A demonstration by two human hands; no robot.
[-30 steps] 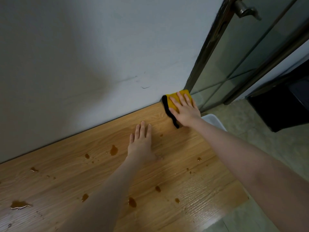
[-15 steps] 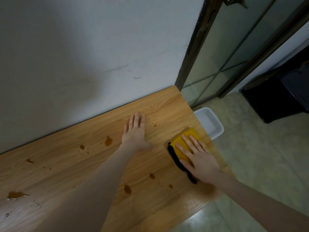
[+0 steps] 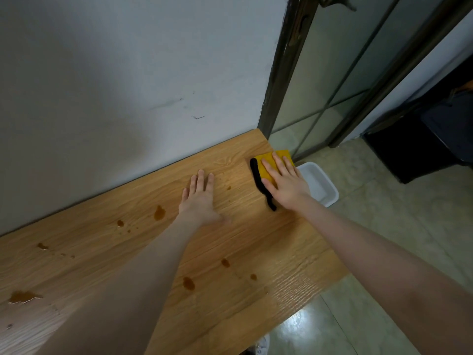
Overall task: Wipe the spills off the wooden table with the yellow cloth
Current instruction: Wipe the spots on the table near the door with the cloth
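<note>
Right hand (image 3: 285, 184) is back up at the far right corner of the wooden table (image 3: 256, 316), upper right of centre in frame; 0.5 s ago it was lower down near the right edge, and 1 s ago it was at this same corner. So that's a full back-and-forth stroke along the right edge, and that strip now reads clean; judging by that, the right end is about done and the pass needs to shift left. Fingers straight and spread, palm flat, pressing the yellow cloth (image 3: 266, 165) onto the wood, not gripping it. Cloth's black trim trails toward the wrist, its far corner slightly overhangs the table edge. Left hand (image 3: 201, 198) hasn't moved: flat on the table at frame centre, fingers straight and together, holding nothing, bracing. Count: 1 cloth, 2 hands, 1 white tray (image 3: 317, 184) on the floor beyond the table's right edge. Spills still there: roughly 8 distinct brown drops plus small specks, biggest the puddle (image 3: 23, 297) at lower left, another drop (image 3: 159, 213) left of the left wrist, 3 in the lower centre.
</note>
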